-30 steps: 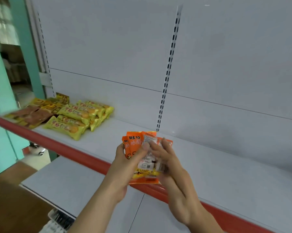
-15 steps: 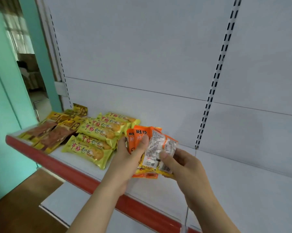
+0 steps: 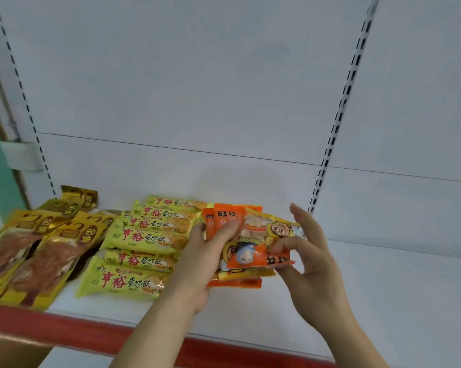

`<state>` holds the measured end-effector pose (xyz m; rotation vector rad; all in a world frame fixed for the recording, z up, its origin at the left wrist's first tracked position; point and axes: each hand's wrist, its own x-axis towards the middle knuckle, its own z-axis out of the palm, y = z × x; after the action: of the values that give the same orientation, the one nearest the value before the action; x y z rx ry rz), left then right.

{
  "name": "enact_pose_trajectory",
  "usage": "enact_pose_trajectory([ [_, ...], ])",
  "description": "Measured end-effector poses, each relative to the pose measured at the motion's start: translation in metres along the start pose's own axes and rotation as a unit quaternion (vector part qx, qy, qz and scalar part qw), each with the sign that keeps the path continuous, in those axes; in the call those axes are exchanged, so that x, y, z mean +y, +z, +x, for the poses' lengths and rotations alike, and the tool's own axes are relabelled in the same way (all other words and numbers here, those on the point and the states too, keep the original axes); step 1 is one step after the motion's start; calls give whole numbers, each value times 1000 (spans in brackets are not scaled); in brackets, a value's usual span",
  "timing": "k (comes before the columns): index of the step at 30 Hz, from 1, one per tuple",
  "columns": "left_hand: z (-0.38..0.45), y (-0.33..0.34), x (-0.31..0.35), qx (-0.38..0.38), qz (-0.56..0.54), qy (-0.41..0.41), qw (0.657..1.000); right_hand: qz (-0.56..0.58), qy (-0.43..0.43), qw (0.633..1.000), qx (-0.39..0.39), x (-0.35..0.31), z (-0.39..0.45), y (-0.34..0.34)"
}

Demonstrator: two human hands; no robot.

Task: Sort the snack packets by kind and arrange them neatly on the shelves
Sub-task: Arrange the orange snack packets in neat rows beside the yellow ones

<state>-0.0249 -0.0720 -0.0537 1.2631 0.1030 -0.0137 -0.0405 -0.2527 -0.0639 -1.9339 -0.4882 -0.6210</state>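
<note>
My left hand (image 3: 200, 264) grips a small stack of orange snack packets (image 3: 225, 221) above the white shelf (image 3: 383, 296). My right hand (image 3: 311, 261) pinches the top orange packet (image 3: 258, 243), which shows cartoon faces and lies turned across the stack. Several yellow-green biscuit packets (image 3: 141, 237) lie in a neat pile just left of my hands. Farther left lie several golden-brown packets (image 3: 46, 243).
The shelf has a red front edge (image 3: 64, 330). A white back panel with two slotted uprights (image 3: 338, 112) rises behind. A lower white shelf (image 3: 72, 358) shows at the bottom. Bare shelf stretches to the right of my hands.
The view has come closer to the shelf and shifted left. My right hand has turned the top orange packet over, so its printed cartoon side faces up instead of its label side.
</note>
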Motion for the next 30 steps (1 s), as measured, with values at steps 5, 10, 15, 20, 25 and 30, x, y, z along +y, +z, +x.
enact_pose_trajectory([
  [5,-7,-7,0,-65,24,-12,997,71,57,995,-48,-6,-14,6],
  [10,-9,-8,-4,-63,35,25,997,240,191,952,-28,-20,-19,1],
  [15,-3,-10,0,-11,73,82,994,89,209,974,-17,-40,-9,6],
  [20,-2,-10,3,-9,41,69,997,88,199,973,74,-36,6,-1],
  [25,3,-10,7,-5,58,60,997,59,192,978,-47,-41,29,-45],
  [30,1,-3,11,-50,76,47,995,-99,173,951,-235,-48,57,-54],
])
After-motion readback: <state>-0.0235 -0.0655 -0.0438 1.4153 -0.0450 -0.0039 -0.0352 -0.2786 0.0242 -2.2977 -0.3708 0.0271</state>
